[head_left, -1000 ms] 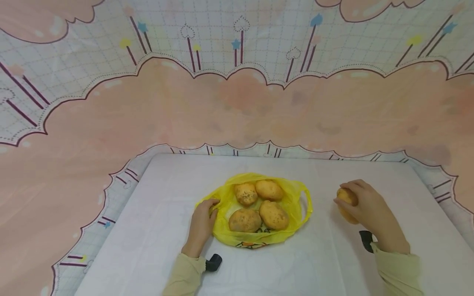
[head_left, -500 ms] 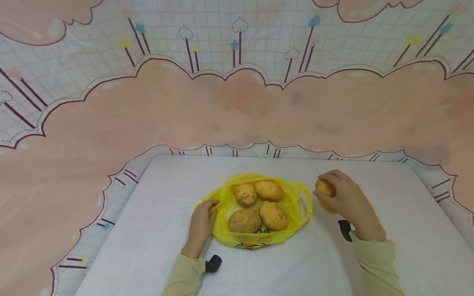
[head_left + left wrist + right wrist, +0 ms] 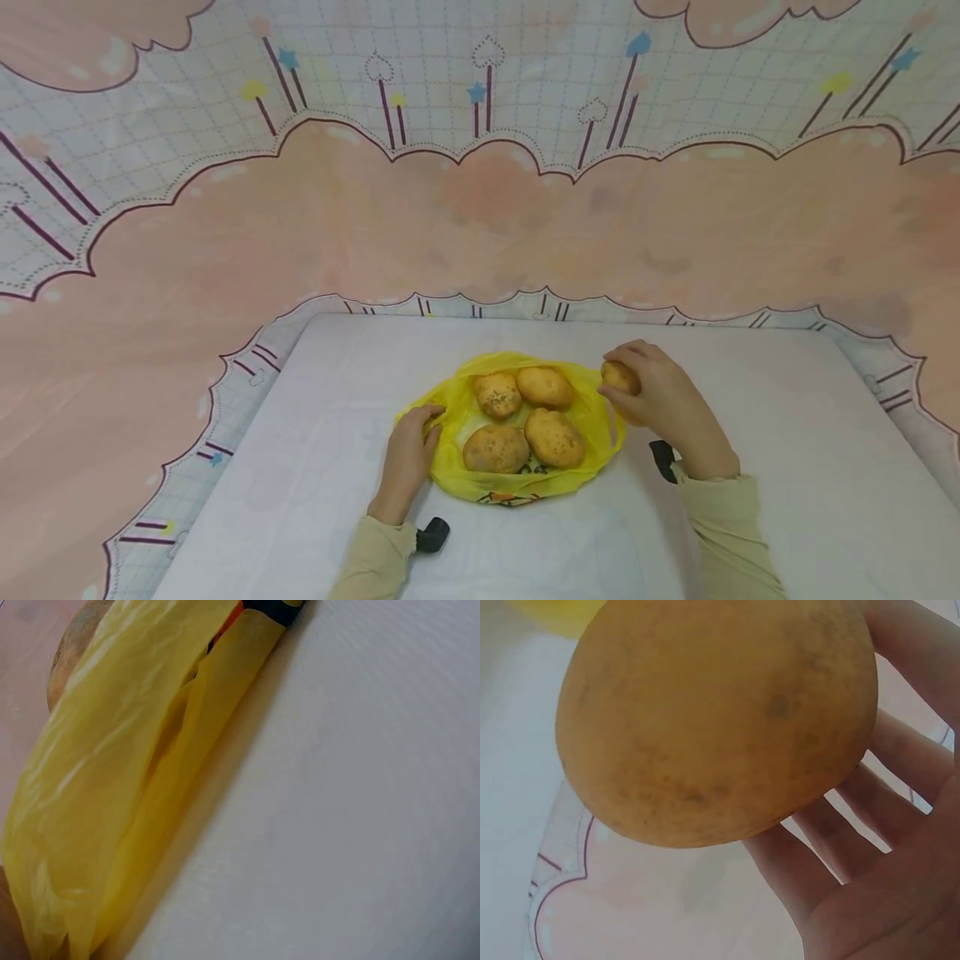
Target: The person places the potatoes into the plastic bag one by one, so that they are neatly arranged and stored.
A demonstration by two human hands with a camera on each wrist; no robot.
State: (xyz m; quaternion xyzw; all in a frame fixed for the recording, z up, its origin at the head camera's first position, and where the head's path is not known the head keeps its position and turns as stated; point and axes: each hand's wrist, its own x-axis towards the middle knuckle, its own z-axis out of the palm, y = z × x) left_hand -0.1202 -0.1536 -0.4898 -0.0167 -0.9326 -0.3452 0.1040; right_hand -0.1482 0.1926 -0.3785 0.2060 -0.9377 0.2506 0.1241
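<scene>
My right hand (image 3: 675, 408) grips a tan potato (image 3: 619, 377) beside the right handle of a yellow plastic bag (image 3: 450, 454). Close up in the right wrist view, the potato (image 3: 712, 727) has dark specks, and my fingers (image 3: 855, 817) spread along its far side. The bag lies with its mouth spread wide, and several potatoes (image 3: 495, 448) sit inside. At its left rim, my left hand (image 3: 407, 458) pinches the plastic. The left wrist view shows the bag's wall (image 3: 112, 765) gathered toward a finger at the lower left edge; the pinching fingertips are mostly hidden there.
A white-covered table (image 3: 300, 400) bears the bag. Behind and around it hangs a peach and white patterned cloth (image 3: 480, 225). Black wrist mounts (image 3: 432, 534) show at both cuffs, below beige sleeves.
My right hand has carried the potato leftward from the table's right side to the bag's right edge, and it now overlaps the handle. The left hand and the bag's potatoes stay put.
</scene>
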